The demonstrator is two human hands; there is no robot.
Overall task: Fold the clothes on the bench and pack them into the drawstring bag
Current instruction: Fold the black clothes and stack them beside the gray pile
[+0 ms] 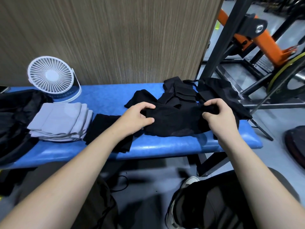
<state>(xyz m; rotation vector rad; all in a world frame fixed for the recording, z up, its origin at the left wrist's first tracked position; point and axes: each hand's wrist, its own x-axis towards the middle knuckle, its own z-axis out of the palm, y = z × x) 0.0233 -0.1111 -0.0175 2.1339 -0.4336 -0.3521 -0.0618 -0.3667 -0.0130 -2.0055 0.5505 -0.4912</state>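
left hand fingers pinch left edge of black garment | right hand fingers clamp its right edge | garment on blue desk | folded grey clothes left | white fan behind

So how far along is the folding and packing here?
Partly done. A folded grey stack and a flat black piece lie on the blue bench. Both the left hand and right hand grip a black garment mid-fold. More black clothes wait behind, and nothing looks packed yet.
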